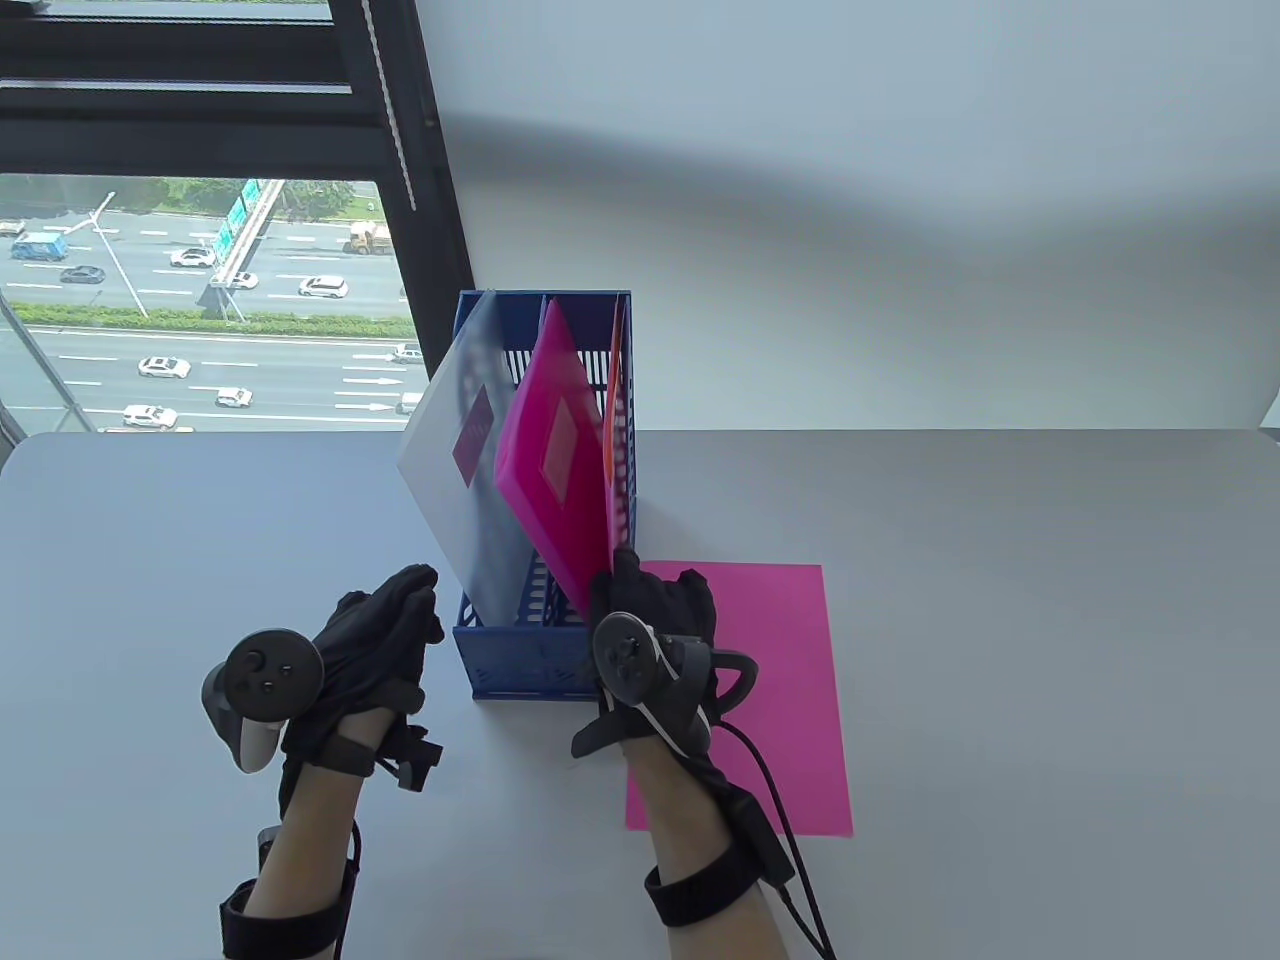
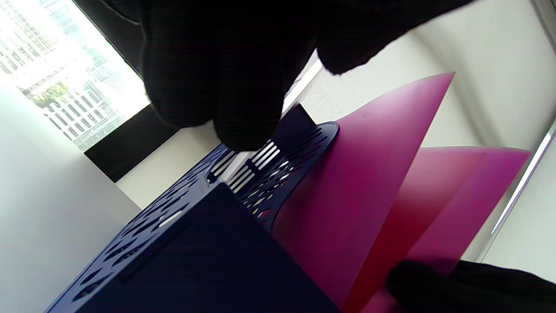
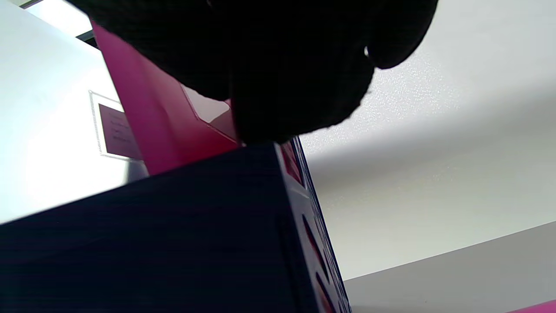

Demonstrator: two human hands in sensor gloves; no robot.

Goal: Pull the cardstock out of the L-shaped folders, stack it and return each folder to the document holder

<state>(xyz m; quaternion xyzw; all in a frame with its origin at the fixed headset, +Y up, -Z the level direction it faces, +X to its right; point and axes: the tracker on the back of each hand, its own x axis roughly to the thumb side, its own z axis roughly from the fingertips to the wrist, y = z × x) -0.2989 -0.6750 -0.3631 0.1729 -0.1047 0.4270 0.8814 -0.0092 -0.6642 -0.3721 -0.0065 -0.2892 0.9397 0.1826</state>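
Table view: blue document holder (image 1: 520,660) stands mid-table with a frosted folder (image 1: 455,470), a pink folder (image 1: 555,455) and an orange folder (image 1: 613,440); pink cardstock (image 1: 790,700) lies just right. Left hand (image 1: 375,640) hovers loosely curled, empty. Right wrist view: right hand (image 3: 278,65) pinches the pink folder's lower corner.

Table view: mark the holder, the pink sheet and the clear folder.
holder (image 1: 520,665), table view, on its blue front wall.
pink sheet (image 1: 790,700), table view, on its bare middle.
clear folder (image 1: 450,470), table view, on its frosted face.
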